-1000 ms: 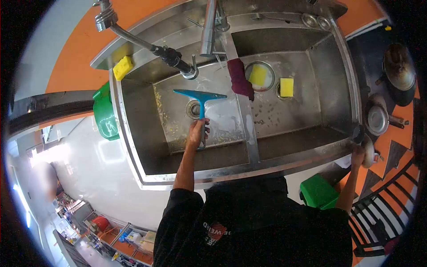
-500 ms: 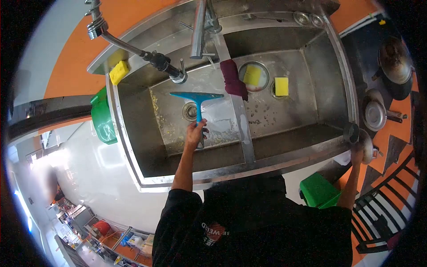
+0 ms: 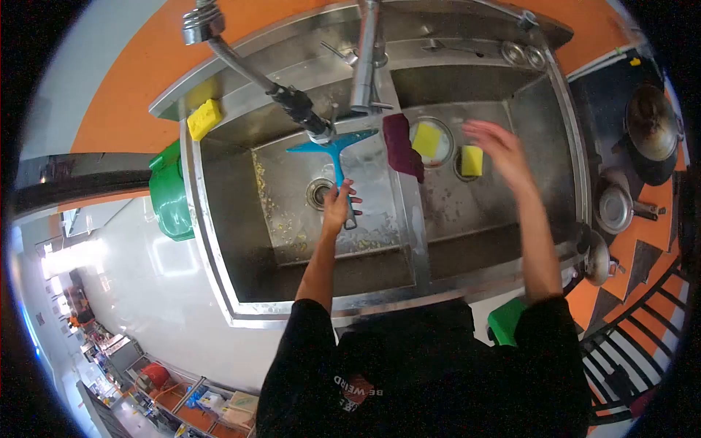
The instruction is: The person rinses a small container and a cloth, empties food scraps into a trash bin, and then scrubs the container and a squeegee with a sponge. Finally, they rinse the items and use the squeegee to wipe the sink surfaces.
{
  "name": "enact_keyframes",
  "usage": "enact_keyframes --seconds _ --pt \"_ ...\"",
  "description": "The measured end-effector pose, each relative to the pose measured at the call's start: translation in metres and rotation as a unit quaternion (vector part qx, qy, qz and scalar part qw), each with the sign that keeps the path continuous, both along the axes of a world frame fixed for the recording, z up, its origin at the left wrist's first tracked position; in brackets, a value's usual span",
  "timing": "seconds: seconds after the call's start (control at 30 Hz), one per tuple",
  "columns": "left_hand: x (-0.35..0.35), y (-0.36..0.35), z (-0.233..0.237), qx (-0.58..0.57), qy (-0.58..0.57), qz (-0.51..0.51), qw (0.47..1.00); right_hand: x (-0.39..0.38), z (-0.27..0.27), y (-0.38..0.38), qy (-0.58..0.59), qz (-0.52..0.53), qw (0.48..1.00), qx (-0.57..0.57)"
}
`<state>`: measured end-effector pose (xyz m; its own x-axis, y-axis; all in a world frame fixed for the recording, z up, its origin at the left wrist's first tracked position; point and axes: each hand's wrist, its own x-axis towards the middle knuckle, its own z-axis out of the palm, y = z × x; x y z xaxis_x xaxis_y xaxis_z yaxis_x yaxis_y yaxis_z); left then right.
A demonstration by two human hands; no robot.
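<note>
My left hand [image 3: 337, 207] is closed around the handle of a blue squeegee [image 3: 336, 150] over the left sink basin [image 3: 292, 233]. The squeegee's wide head points away from me, just under the spray nozzle [image 3: 319, 131]. Over the right basin [image 3: 475, 208], my right hand [image 3: 502, 153] is slightly blurred, with its fingers stretched leftward and nothing seen in them. Just below its fingertips lies a yellow sponge [image 3: 472, 160]. Another yellow sponge [image 3: 426, 139] lies in a round dish [image 3: 442, 152] beside it. A maroon cloth [image 3: 401, 148] drapes over the divider.
Between the basins stands a tap [image 3: 366, 66]. A third yellow sponge [image 3: 204, 120] sits on the sink's left corner. Food bits lie in the left basin. Pans [image 3: 615, 209] stand at the right, and a green bin [image 3: 171, 193] is at the left.
My right hand has moved from the sink's front right corner, beside a dark round object, to over the right basin. The squeegee stays in my left hand; the camera view has shifted slightly.
</note>
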<state>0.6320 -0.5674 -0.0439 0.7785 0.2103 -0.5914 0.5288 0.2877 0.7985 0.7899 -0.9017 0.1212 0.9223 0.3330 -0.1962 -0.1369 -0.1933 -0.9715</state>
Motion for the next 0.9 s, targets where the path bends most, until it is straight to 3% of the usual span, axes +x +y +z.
enact_keyframes --seconds 0.1,0.2,0.27,0.37,0.53,0.6,0.73,0.8,0.83,0.9 --pt "0.014 -0.004 -0.004 0.012 -0.004 0.008 1.000 0.052 -0.048 0.110 0.186 0.044 0.963 0.190" --pt "0.027 -0.007 -0.002 0.017 -0.015 0.041 0.999 0.084 -0.068 0.178 0.227 0.036 0.952 0.203" --pt "0.033 -0.008 -0.007 0.005 -0.030 0.068 0.997 0.097 -0.082 0.199 0.266 0.185 0.909 0.261" --pt "0.038 -0.009 -0.010 -0.022 -0.041 0.066 0.997 0.111 -0.105 0.216 0.282 0.261 0.903 0.189" --pt "0.042 -0.018 -0.010 -0.050 -0.057 0.099 0.992 0.126 -0.147 0.217 0.254 0.180 0.945 0.101" --pt "0.043 -0.018 -0.012 -0.063 -0.054 0.105 0.991 0.129 -0.153 0.219 0.180 0.271 0.945 -0.017" --pt "0.044 -0.021 -0.020 -0.049 -0.064 0.112 0.990 0.117 -0.153 0.218 0.134 0.213 0.968 -0.018" --pt "0.045 -0.022 -0.025 -0.045 -0.065 0.104 0.991 0.114 -0.146 0.212 0.175 0.228 0.951 0.111" --pt "0.045 -0.022 -0.026 -0.030 -0.069 0.099 0.992 0.113 -0.140 0.206 0.176 0.220 0.953 0.112" --pt "0.045 -0.024 -0.026 -0.021 -0.068 0.076 0.995 0.107 -0.119 0.183 0.160 0.119 0.967 0.156"
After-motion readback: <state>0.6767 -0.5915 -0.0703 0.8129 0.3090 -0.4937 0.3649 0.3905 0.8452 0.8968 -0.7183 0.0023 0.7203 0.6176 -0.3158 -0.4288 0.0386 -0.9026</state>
